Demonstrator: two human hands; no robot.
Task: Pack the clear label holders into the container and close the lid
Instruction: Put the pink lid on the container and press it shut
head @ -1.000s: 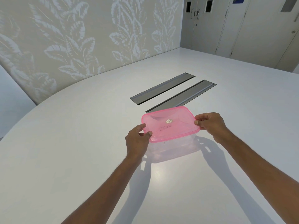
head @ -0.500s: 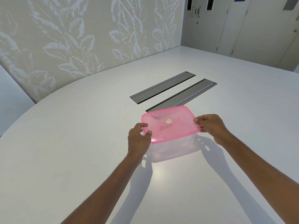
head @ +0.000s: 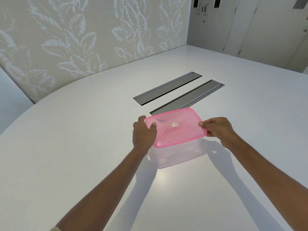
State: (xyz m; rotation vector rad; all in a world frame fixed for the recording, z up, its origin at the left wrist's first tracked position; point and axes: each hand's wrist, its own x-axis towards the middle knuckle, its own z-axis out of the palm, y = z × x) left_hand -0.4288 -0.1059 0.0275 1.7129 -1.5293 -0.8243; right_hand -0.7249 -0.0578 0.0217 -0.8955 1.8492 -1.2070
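A clear plastic container (head: 177,152) stands on the white table, with a translucent pink lid (head: 176,126) resting on top of it. The lid bears a small round sticker and handwritten letters. My left hand (head: 144,133) grips the lid's left edge, thumb on top. My right hand (head: 216,129) pinches the lid's right edge. The container's contents are too faint to make out through its walls; no clear label holders are visible outside it.
Two long grey cable hatches (head: 167,88) (head: 188,97) are set into the table (head: 83,147) just beyond the container. A leaf-patterned wall runs behind on the left, and white doors stand at the far right.
My left thumb has shifted further onto the lid's top near its left corner. The right hand keeps its pinch on the right edge. The lid stays over the container.
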